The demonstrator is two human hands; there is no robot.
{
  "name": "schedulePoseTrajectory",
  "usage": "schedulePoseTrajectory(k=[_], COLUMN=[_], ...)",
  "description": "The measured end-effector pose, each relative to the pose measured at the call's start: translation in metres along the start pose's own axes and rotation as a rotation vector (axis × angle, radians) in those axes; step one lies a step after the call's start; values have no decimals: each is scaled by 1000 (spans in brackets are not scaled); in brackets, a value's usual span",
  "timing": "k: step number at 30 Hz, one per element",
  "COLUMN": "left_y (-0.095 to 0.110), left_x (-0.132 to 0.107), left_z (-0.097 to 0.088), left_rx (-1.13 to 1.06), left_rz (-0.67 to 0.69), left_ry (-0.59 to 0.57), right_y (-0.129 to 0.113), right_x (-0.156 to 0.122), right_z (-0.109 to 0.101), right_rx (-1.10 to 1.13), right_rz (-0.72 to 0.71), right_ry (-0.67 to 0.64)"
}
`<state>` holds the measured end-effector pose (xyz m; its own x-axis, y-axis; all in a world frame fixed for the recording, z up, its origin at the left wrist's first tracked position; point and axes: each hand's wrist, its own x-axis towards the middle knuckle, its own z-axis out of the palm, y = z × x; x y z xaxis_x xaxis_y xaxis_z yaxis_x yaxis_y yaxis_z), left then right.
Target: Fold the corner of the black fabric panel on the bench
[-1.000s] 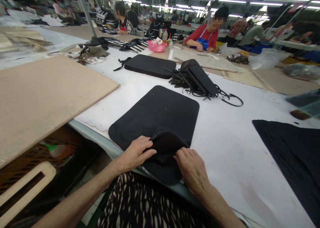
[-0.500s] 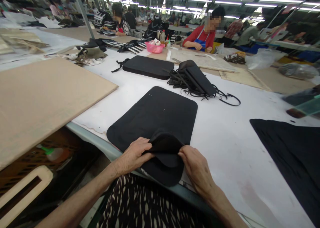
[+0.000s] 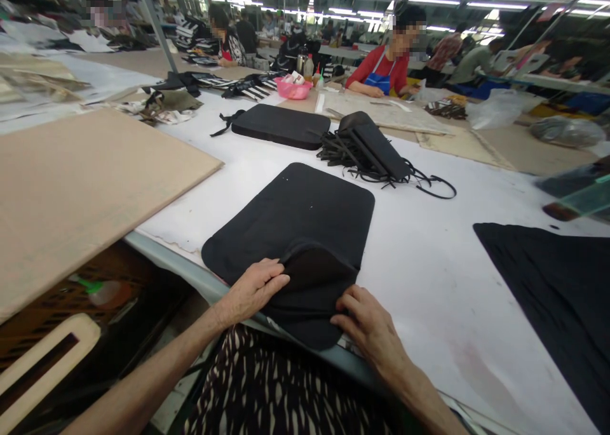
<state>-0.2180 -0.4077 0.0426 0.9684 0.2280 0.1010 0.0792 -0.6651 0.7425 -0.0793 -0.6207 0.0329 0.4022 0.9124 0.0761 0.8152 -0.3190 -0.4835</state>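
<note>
A black sheet-like panel with rounded corners (image 3: 305,200) lies on the white table in front of me, its near end at the table edge. Toward that near end a layer of the black material bulges up in a soft fold (image 3: 314,273). My left hand (image 3: 255,289) rests on the panel left of the bulge, fingers stretched out flat and thumb on top. At the panel's right edge, my right hand (image 3: 365,317) has curled fingers and thumb closed on the black material. The undersides of both hands are hidden.
Beyond the panel lie a thick black pad (image 3: 281,127) and a stack of black pieces with straps (image 3: 376,149). A tan board (image 3: 95,187) covers the left, black fabric (image 3: 548,295) the right. A co-worker in red (image 3: 388,66) works across the table near a pink basket (image 3: 293,89).
The raised fold, open toward me before, now lies lower and flatter. My right hand has shifted slightly down along the edge; my left hand's thumb now lies on top of the material.
</note>
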Motion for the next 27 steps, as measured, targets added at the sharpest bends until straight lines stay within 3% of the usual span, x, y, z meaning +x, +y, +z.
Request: schedulePoseTrajectory(k=[12, 23, 27], left_y=[-5, -2, -3], left_x=[-3, -5, -5], left_z=[4, 3, 4], left_rx=[54, 66, 68], left_rz=[43, 54, 59], left_ry=[-20, -18, -15], right_y=[0, 0, -7], right_x=[9, 18, 15], right_z=[1, 2, 0], right_rx=[-21, -162, -153], right_rz=[-76, -55, 16], right_ry=[58, 93, 73])
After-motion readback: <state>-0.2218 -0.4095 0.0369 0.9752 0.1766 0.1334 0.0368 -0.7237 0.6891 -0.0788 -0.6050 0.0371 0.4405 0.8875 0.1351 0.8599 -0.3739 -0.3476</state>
